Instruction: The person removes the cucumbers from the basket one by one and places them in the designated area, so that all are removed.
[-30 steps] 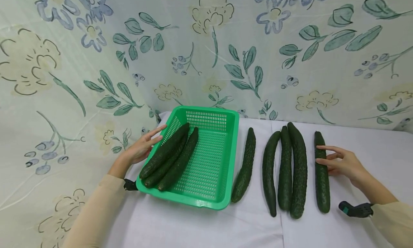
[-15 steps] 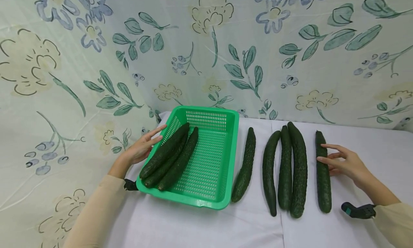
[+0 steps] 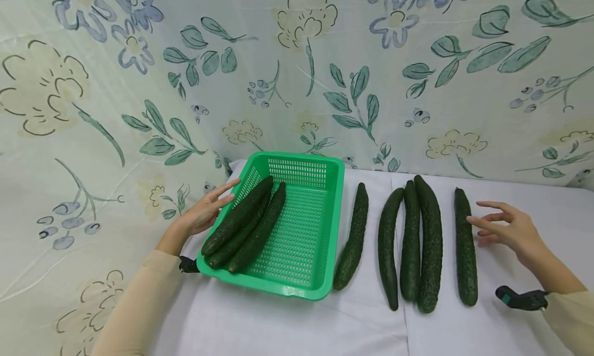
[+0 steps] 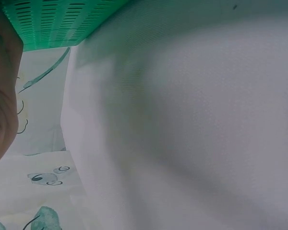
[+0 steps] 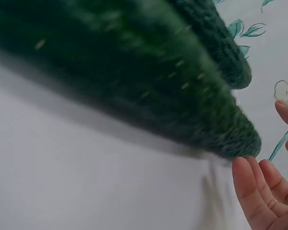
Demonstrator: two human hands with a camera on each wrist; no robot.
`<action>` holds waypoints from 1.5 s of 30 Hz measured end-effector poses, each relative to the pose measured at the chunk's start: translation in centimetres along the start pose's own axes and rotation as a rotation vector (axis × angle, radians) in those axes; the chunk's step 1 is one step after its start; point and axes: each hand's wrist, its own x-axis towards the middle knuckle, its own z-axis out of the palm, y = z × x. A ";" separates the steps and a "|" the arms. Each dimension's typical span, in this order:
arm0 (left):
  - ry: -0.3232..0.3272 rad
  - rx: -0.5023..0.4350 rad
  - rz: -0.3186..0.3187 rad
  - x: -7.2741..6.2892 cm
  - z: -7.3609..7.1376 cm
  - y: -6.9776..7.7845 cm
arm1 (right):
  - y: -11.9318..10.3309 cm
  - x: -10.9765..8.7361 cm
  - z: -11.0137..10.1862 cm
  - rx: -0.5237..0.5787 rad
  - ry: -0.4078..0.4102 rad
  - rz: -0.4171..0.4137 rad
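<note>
My left hand (image 3: pixel 202 215) rests against the left side of a green plastic basket (image 3: pixel 303 293), its fingers extended along the rim. Inside the basket, at its left, lie 3 dark green cucumbers (image 3: pixel 257 232). At the far right my right hand (image 3: pixel 510 230) is beside a single long cucumber (image 3: pixel 465 253) lying on the cloth. Its fingers are spread and loosely bent, holding nothing, with a fingertip at the cucumber's right edge. In the right wrist view, that cucumber (image 5: pixel 149 91) spans the top, and the fingers (image 5: pixel 249 189) appear near its far end.
Between basket and right hand lie a separate cucumber (image 3: pixel 355 237), a thinner curved one (image 3: pixel 388 248), and two side by side, the right one (image 3: pixel 429 248) larger. A white cloth (image 3: pixel 278 325) covers the table. A floral curtain (image 3: pixel 297 78) hangs behind.
My right hand has released the rightmost cucumber and drawn away to the right. That cucumber shifted slightly right. My left hand and the basket stay in place.
</note>
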 end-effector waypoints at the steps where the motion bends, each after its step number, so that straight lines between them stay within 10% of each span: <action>1: 0.002 0.000 -0.001 0.0 0.0 0.0 | -0.3 0.1 -0.1 0.010 0.009 0.000; 20: 0.001 -0.014 -0.010 0.2 0.0 0.2 | -9.0 1.6 2.4 0.339 -0.128 -0.081; 45: 0.004 0.014 -0.011 -0.1 -0.2 0.2 | -22.7 4.4 13.3 0.407 -0.374 -0.092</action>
